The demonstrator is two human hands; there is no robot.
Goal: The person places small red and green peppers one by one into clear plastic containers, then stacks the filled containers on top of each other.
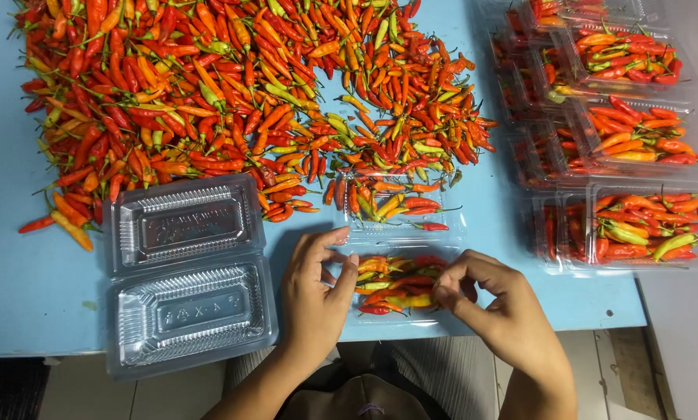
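Two bare hands are working at the near edge of a light blue table [22, 303], both meeting on a clear plastic clamshell box [399, 284] packed with small red, orange and green chillies. This filled box is lying at about 6 o'clock in the view, just in front of the person, and its hinged lid [399, 206] is lying open at 12 o'clock from it, partly resting against the chilli heap. The left hand [314, 292] is sitting at 9 o'clock of the box, fingers loosely curled and slightly spread, with the thumb and fingertips touching the box's left rim. The right hand [493, 307] is sitting at 3 o'clock of the box, its thumb and forefinger pressed together and pinching at the right rim; whether they are gripping plastic or a chilli stem I cannot tell.

An empty clamshell box [190, 268] is lying open at 9 o'clock from the left hand, just beside it, its two halves stacked toward 12 and 6 o'clock. A wide loose heap of chillies [232, 93] is covering the table from 10 to 1 o'clock. Several closed boxes filled with chillies [629, 140] are standing in piled rows at 2 to 3 o'clock, well apart from the right hand
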